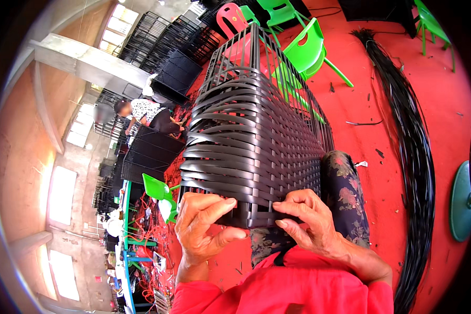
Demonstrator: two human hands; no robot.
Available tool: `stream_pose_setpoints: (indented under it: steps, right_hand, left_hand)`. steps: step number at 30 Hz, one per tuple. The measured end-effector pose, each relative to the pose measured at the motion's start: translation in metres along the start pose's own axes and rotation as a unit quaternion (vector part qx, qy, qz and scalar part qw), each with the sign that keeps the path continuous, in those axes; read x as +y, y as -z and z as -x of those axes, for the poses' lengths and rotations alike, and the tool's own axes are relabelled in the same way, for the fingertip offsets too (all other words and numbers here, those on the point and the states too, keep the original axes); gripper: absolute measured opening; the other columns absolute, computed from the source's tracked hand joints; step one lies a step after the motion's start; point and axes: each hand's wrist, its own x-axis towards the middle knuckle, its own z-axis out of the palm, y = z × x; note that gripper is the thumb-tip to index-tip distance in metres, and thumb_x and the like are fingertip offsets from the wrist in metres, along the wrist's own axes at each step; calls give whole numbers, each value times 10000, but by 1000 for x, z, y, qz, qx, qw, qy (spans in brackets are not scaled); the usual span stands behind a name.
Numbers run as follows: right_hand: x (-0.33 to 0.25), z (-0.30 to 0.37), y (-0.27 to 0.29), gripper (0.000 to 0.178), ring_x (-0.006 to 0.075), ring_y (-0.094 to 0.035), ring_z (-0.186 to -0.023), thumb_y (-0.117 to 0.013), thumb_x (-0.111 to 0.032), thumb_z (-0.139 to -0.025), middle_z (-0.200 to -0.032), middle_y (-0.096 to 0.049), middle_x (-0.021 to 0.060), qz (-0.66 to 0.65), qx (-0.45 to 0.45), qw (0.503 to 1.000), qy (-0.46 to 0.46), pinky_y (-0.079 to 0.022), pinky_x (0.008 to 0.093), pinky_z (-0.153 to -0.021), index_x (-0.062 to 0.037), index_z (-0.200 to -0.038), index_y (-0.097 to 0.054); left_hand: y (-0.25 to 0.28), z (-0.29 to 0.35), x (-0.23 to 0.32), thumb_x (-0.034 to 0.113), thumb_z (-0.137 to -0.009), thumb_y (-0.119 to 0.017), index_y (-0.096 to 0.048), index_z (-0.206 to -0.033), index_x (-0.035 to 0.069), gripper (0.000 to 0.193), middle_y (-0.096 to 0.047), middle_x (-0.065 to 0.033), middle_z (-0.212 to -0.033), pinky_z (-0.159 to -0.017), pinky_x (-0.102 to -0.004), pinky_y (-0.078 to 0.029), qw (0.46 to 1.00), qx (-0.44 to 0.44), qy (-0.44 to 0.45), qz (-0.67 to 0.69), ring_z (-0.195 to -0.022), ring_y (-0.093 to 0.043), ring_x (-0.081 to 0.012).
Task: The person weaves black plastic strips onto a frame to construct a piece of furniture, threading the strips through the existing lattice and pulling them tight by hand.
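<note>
A black woven frame [285,149], made of flat plastic strips, stands upright in front of me with its corner edge facing me. At its near lower corner, my left hand [201,225] is open, thumb and forefinger apart beside the weave and the other fingers curled. My right hand [314,220] is closed at the right of that corner, with forefinger and thumb pinching a black strip [266,217] at the panel's edge. Across the left face, loose curved strips [220,152] bow outward, while the right face is tightly woven. Bare rods show at the far end.
A long bundle of black strips [403,136] lies on the red floor [350,115] at right. Green chairs [306,49] and a red chair [233,20] stand beyond the frame. Another person [146,112] sits at left among black woven pieces [149,149]. A green round object [461,201] is far right.
</note>
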Motion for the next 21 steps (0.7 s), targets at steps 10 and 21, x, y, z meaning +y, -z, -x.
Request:
stream_pose_setpoints:
  steps: [10,21]
  right_hand:
    - [-1,-6,7,280,209,-553,-774,-639,20,-763,-855,-570,90,-92,-36,995,0,-455,306,-686,-42,-1036,-622]
    - [4,7,8,246,182,-533,-753,-594,33,-813,-851,-558,79,-105,-5,993,-55,-443,281,-664,-17,-1053,-615]
  left_hand:
    - [7,-12,8,500,-585,-737,-670,-907,74,539,-526,-49,-872,-683,-309,-415,998,-52,21,-32,-815,-497,-202]
    - [-1,-13,7,549,-583,-700,-671,-939,75,593,-518,-42,-847,-689,-329,-407,995,-70,-40,-64,-801,-485,-211]
